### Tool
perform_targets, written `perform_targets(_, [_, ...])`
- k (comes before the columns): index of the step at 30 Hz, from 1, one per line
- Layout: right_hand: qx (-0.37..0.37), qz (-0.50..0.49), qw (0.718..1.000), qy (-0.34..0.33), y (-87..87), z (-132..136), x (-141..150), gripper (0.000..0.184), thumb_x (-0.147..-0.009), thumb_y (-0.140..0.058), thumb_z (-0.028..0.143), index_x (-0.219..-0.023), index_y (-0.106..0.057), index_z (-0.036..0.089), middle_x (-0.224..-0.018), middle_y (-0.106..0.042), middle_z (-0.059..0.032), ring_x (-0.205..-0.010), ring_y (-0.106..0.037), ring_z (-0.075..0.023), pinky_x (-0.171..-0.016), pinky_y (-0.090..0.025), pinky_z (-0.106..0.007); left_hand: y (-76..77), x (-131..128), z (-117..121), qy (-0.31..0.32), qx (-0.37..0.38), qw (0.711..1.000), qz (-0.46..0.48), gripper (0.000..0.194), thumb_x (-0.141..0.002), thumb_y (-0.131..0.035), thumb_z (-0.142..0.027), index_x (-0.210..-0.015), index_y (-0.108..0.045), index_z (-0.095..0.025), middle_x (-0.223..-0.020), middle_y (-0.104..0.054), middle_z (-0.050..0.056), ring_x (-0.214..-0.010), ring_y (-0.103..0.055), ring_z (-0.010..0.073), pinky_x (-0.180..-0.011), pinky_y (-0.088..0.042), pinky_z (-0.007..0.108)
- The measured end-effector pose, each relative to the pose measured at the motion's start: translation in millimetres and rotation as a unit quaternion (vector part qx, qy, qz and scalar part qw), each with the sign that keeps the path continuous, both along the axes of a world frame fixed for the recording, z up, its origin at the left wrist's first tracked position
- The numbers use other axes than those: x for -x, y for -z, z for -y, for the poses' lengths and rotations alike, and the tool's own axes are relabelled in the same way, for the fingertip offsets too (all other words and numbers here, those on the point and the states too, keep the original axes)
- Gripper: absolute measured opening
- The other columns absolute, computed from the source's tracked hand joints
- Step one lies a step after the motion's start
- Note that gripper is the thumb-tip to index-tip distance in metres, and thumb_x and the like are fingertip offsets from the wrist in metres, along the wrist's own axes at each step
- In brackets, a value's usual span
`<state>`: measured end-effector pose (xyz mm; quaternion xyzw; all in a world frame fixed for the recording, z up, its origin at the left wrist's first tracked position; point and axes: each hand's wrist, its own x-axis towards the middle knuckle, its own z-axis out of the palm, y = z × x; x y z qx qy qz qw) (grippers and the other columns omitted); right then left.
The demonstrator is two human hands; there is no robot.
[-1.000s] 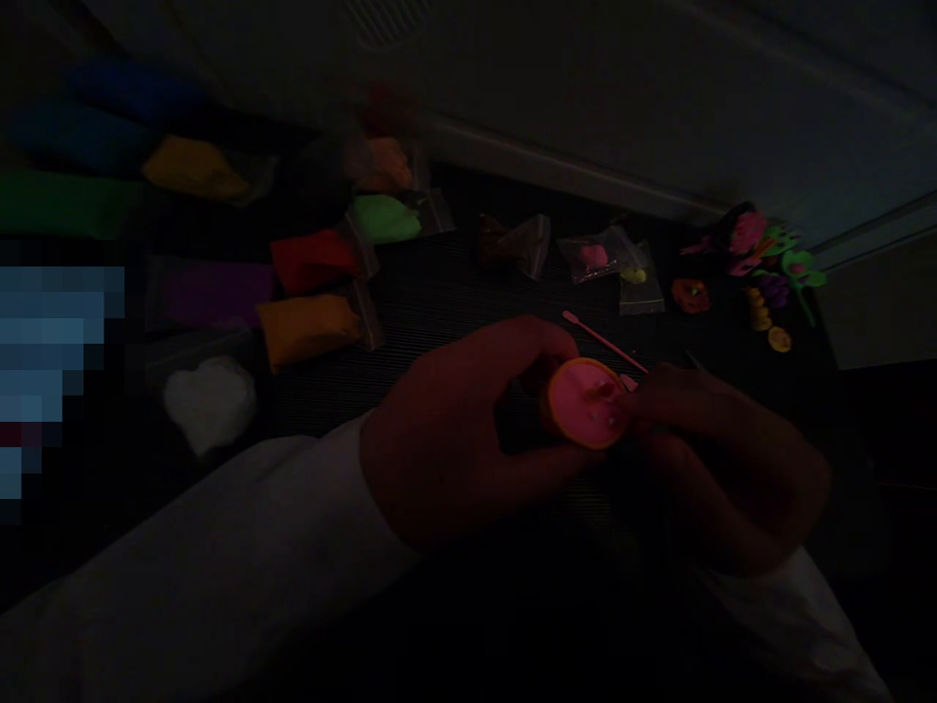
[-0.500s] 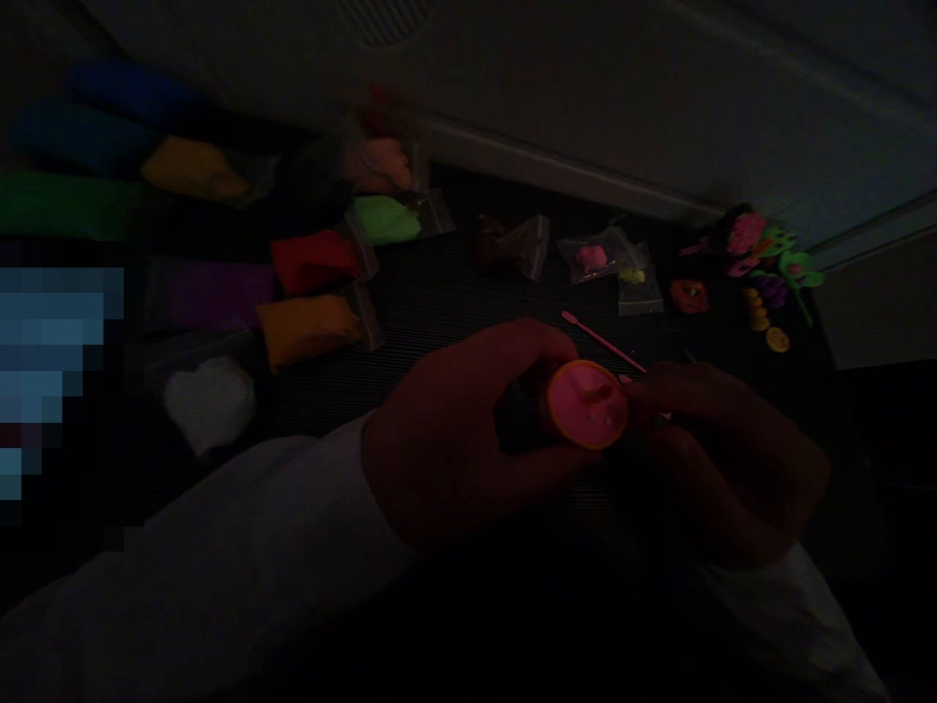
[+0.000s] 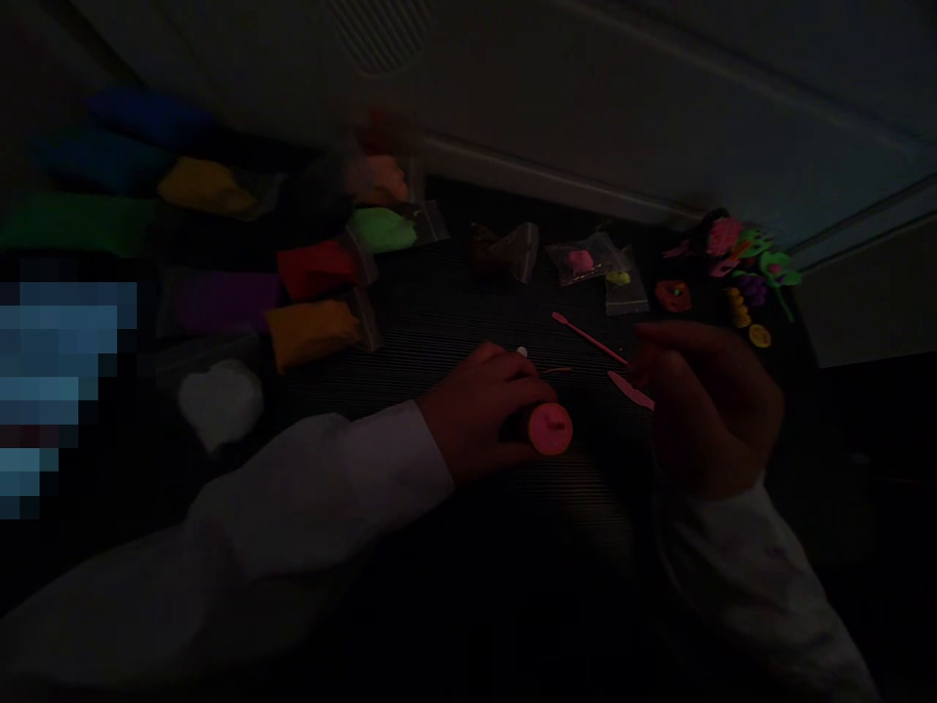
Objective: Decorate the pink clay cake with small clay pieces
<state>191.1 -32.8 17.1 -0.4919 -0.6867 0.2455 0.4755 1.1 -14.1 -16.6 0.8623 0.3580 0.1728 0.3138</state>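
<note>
The scene is very dark. Low over the dark table, my left hand (image 3: 490,415) is closed around the side of a small round clay piece (image 3: 549,439). Its face is pink with an orange rim, and a small raised bit shows on it. To the right, my right hand (image 3: 713,405) is raised apart from the piece, thumb and fingers pinched together; what they hold, if anything, is too dark to make out. Beside its fingertips lie a pink stick tool (image 3: 590,337) and a pink knife-shaped tool (image 3: 628,390). Past my left fingers are a thin orange strand (image 3: 557,370) and a white bit (image 3: 521,351).
Bags of coloured clay lie at the left, among them orange (image 3: 314,330), red (image 3: 316,269), purple (image 3: 228,300) and white (image 3: 220,398). Small bags (image 3: 582,261) lie farther back. Clay flowers (image 3: 732,244) and small clay pieces (image 3: 759,335) sit at the right, near the wall (image 3: 622,117).
My left hand has lowered the clay piece toward the table and away from my view. My right hand has drawn back from it, moving up, and more of the pink knife-shaped tool shows.
</note>
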Motion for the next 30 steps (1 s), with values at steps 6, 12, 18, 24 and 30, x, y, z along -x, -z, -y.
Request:
perform_targets(6, [-0.014, -0.027, 0.998, 0.054, 9.5, -8, 0, 0.018, -0.081, -0.053, 0.030, -0.094, -0.064, 0.026, -0.081, -0.064, -0.0014, -0.069, -0.058, -0.0141, -0.061, -0.045, -0.030, -11.3, 18, -12, 0.042, 0.008, 0.999, -0.008, 0.047, -0.067, -0.066, -0.026, -0.111, -0.055, -0.017, -0.111, -0.058, 0.007, -0.102, -0.049, 0.0197, -0.090, -0.036, 0.033])
perform_targets(12, [-0.009, 0.022, 0.999, 0.049, 12.3, -12, -1, 0.016, -0.080, -0.054, 0.029, -0.093, -0.063, 0.026, -0.077, -0.063, 0.0006, -0.064, -0.056, -0.0121, -0.057, -0.044, -0.028, -6.1, 22, -28, -0.084, -0.068, 0.994, -0.013, 0.032, -0.079, -0.052, -0.026, -0.107, -0.059, -0.012, -0.105, -0.059, 0.009, -0.097, -0.052, 0.0188, -0.086, -0.039, 0.033])
perform_targets(18, [-0.026, 0.188, 0.982, -0.018, 22.8, -23, 1, 0.011, -0.077, -0.057, 0.024, -0.085, -0.065, 0.021, -0.075, -0.064, -0.0005, -0.069, -0.058, -0.0132, -0.063, -0.044, -0.029, 16.1, 6, -33, -0.087, -0.136, 0.985, -0.057, 0.030, -0.083, -0.045, -0.027, -0.101, -0.063, -0.012, -0.096, -0.063, 0.010, -0.090, -0.052, 0.0202, -0.083, -0.041, 0.036])
perform_targets(24, [-0.098, 0.309, 0.945, -0.032, 31.6, -27, 5, 0.014, -0.078, -0.057, 0.028, -0.086, -0.067, 0.023, -0.083, -0.066, -0.0029, -0.082, -0.060, -0.0168, -0.077, -0.039, -0.036, 3.9, 4, -28, -0.124, -0.084, 0.988, 0.032, 0.025, -0.079, -0.052, -0.031, -0.091, -0.066, -0.014, -0.090, -0.066, 0.006, -0.087, -0.057, 0.0161, -0.082, -0.042, 0.031])
perform_targets(30, [-0.126, 0.314, 0.941, -0.029, 29.7, -26, 7, 0.013, -0.079, -0.056, 0.031, -0.084, -0.067, 0.025, -0.083, -0.066, -0.0015, -0.081, -0.059, -0.0163, -0.077, -0.035, -0.036, 0.5, 2, -24, -0.142, -0.030, 0.986, 0.078, 0.022, -0.075, -0.056, -0.031, -0.086, -0.066, -0.015, -0.084, -0.066, 0.003, -0.081, -0.058, 0.0136, -0.074, -0.044, 0.026])
